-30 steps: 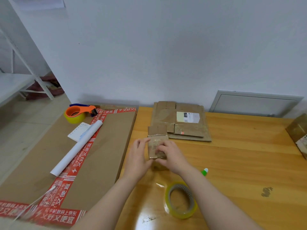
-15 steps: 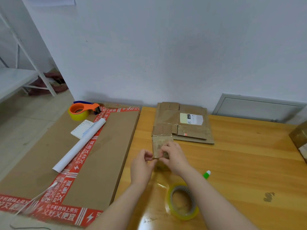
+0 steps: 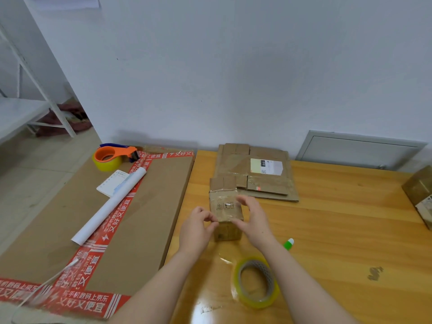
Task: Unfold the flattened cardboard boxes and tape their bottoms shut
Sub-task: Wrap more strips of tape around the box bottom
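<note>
A small taped cardboard box (image 3: 225, 205) stands on the wooden table (image 3: 339, 218) in front of me, its open flaps pointing away. My left hand (image 3: 198, 228) pinches the box's near left corner. My right hand (image 3: 254, 220) curls round its right side, thumb at the near right corner. A roll of clear yellowish tape (image 3: 256, 282) lies flat on the table just under my right forearm. Behind the small box lies a stack of flattened cardboard boxes (image 3: 268, 183), the top one with a shipping label.
A big flat carton with red tape (image 3: 70, 230) lies left of the table, carrying an orange tape dispenser (image 3: 112, 156), a white paper roll (image 3: 109, 204) and a notepad (image 3: 112, 185). A green-capped object (image 3: 288, 243) lies by my right wrist. Another box (image 3: 420, 195) sits at the right edge.
Both hands have slid off the middle of the small box and out to its near corners. The tape roll has stayed where it was.
</note>
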